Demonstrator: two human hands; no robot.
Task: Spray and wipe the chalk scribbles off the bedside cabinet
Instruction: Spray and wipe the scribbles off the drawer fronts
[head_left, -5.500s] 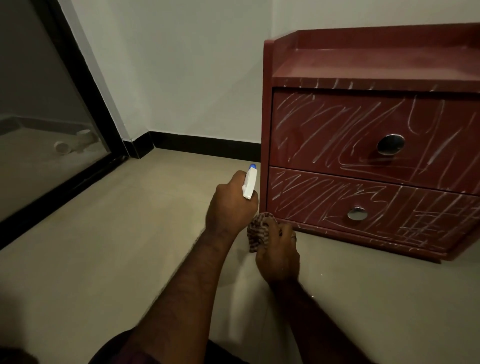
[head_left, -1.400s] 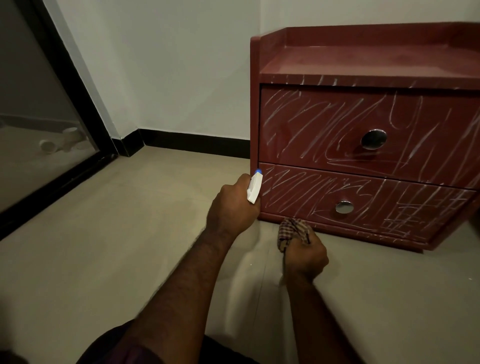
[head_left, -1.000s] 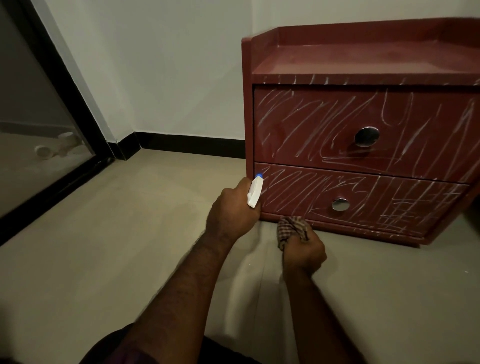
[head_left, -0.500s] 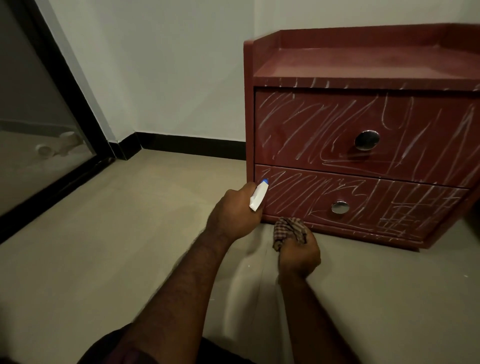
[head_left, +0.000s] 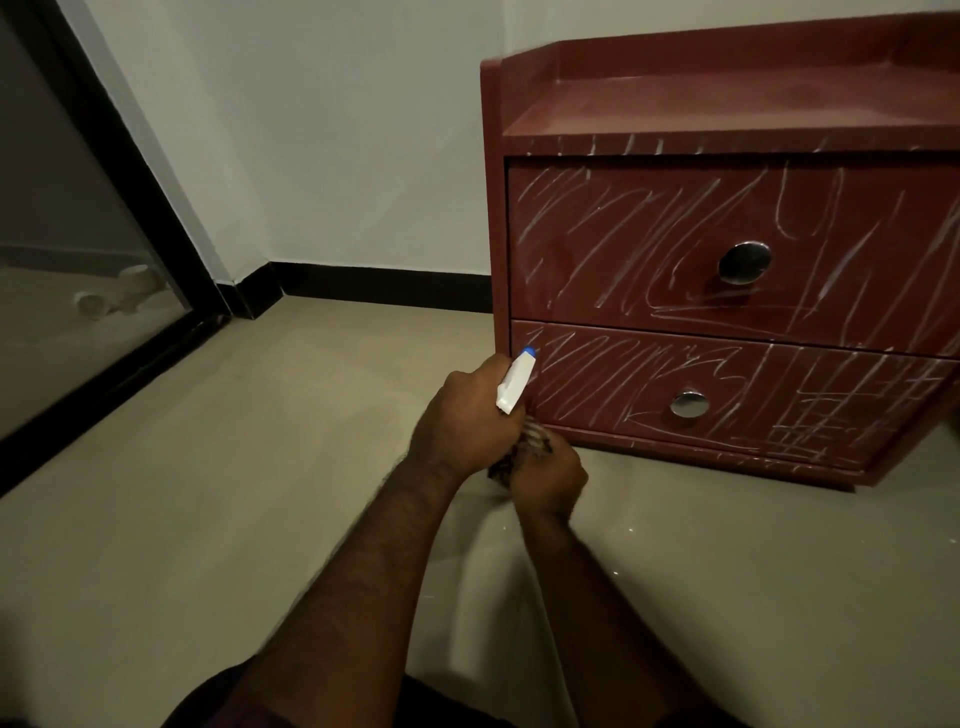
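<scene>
A dark red bedside cabinet (head_left: 623, 244) stands on the floor against the wall, its two drawer fronts covered in white chalk scribbles (head_left: 597, 379). My left hand (head_left: 467, 415) grips a white spray bottle (head_left: 514, 382) with a blue nozzle tip, held just in front of the lower drawer's left end. My right hand (head_left: 550, 473) holds a checked cloth (head_left: 535, 436) low near the floor, tucked right under and behind the left hand. Most of the cloth is hidden by both hands.
Each drawer has a round metal knob (head_left: 744, 262). A black-framed glass door (head_left: 130, 182) runs along the left. Beige floor tiles (head_left: 234, 467) stretch left and in front of the cabinet. A black skirting (head_left: 384, 288) lines the wall.
My right hand with the cloth has moved left, closing in under my left hand. The spray bottle stays at the lower drawer's left end. The view shifted slightly.
</scene>
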